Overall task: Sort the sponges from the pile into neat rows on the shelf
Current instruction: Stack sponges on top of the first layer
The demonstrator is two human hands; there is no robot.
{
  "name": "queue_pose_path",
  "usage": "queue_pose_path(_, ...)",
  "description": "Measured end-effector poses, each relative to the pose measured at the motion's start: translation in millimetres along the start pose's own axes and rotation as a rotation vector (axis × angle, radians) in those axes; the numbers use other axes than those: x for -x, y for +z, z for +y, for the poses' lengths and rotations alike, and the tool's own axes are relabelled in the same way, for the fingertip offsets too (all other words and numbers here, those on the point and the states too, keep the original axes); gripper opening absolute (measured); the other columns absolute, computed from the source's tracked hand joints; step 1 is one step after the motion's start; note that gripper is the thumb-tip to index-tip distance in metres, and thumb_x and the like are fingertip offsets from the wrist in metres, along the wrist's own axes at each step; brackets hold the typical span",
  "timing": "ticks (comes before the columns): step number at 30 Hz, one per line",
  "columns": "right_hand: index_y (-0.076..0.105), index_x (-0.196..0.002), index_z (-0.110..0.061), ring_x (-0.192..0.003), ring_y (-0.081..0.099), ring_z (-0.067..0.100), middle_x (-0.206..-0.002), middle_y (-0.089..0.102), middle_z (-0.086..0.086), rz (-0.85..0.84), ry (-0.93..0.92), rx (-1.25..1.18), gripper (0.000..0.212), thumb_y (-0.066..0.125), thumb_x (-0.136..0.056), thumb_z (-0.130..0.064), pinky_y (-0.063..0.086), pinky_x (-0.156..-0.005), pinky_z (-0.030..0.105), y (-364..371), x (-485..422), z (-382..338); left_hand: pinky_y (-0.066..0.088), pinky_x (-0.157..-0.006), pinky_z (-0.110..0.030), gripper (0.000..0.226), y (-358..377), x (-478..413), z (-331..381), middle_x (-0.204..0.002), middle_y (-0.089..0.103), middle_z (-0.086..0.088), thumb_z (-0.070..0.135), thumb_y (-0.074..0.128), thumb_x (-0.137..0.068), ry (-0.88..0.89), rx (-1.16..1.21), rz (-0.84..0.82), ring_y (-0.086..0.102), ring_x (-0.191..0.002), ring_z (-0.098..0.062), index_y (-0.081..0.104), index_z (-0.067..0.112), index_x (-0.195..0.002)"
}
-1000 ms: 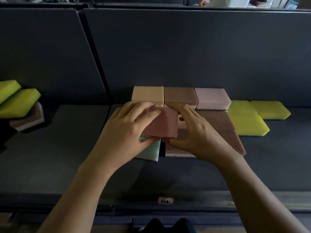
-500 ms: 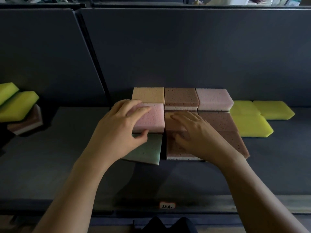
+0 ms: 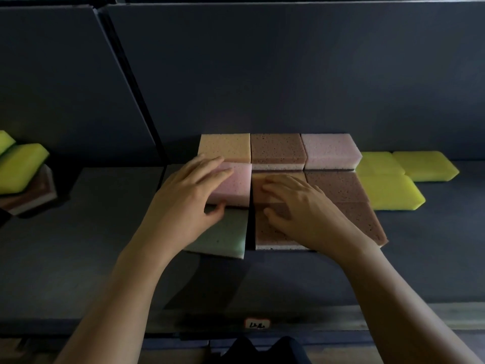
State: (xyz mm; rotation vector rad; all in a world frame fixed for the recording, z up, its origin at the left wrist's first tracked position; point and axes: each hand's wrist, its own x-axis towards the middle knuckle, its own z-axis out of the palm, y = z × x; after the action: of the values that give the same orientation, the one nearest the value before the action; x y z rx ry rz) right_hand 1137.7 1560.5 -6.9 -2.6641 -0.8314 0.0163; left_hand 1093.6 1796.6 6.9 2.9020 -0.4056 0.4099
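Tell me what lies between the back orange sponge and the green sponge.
A pink sponge, which the left hand grips, as the head view shows.

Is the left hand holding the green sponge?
No, the left hand grips the pink sponge, fingers on top and thumb at its front edge; the green sponge lies nearer, ungripped.
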Motion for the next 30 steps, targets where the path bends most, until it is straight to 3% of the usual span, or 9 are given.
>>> queue_pose_path(6, 0.044, -0.145, -0.027, -0.140, 0.033, 0.009, -0.154, 0.035, -0.011, -0.010, 0.001, 0.002, 0.054, 0.049, -0.094, -0.045, 0.031, -0.111, 0.035, -1, 0, 1, 0.041, -0.102, -0.033, 0.057, -1, -2, 5, -0.145, 0.048, 0.006, 0.026, 0.068, -0.082, 0.022, 0.012, 0.040, 0.042, -0.135, -0.014, 0.054, 0.024, -0.137)
queue_pose_path(11, 0.044, -0.145, -0.027, -0.139, 0.034, 0.009, -0.154, 0.036, -0.011, -0.015, 0.005, -0.001, 0.054, 0.050, -0.094, -0.045, 0.031, -0.110, 0.034, -2, 0, 0, 0.042, -0.096, -0.029, 0.055, 0, -4, 6, -0.143, 0.049, 0.007, 0.026, 0.068, -0.082, 0.004, -0.001, 0.037, 0.045, -0.132, -0.014, 0.056, 0.024, -0.136)
queue_pose_path(18, 0.044, -0.145, -0.027, -0.140, 0.033, 0.010, -0.154, 0.035, -0.010, -0.026, 0.012, -0.003, 0.054, 0.050, -0.094, -0.044, 0.032, -0.110, 0.036, -3, -1, 0, 0.038, -0.099, -0.030, 0.057, 1, -7, 7, -0.145, 0.047, 0.006, 0.025, 0.069, -0.083, -0.010, -0.003, 0.012, 0.044, -0.132, -0.015, 0.053, 0.025, -0.138)
queue_pose_path(25, 0.048, -0.142, -0.025, -0.135, 0.038, 0.010, -0.149, 0.042, -0.009, 0.007, -0.003, 0.001, 0.049, 0.052, -0.095, -0.038, 0.031, -0.108, 0.031, -4, 6, -6, 0.032, -0.110, -0.036, 0.066, -10, 7, 9, -0.150, 0.040, 0.003, 0.025, 0.068, -0.083, 0.018, 0.009, -0.008, 0.035, -0.140, -0.017, 0.044, 0.021, -0.144)
queue_pose_path(30, 0.053, -0.135, -0.025, -0.128, 0.047, 0.013, -0.142, 0.048, -0.007, 0.041, -0.029, -0.012, 0.044, 0.051, -0.094, -0.041, 0.038, -0.104, 0.036, -3, 21, -18, 0.043, -0.105, -0.037, 0.048, -17, 33, 20, -0.138, 0.052, -0.003, 0.027, 0.064, -0.084, 0.077, 0.033, 0.071, 0.048, -0.129, -0.020, 0.059, 0.013, -0.130)
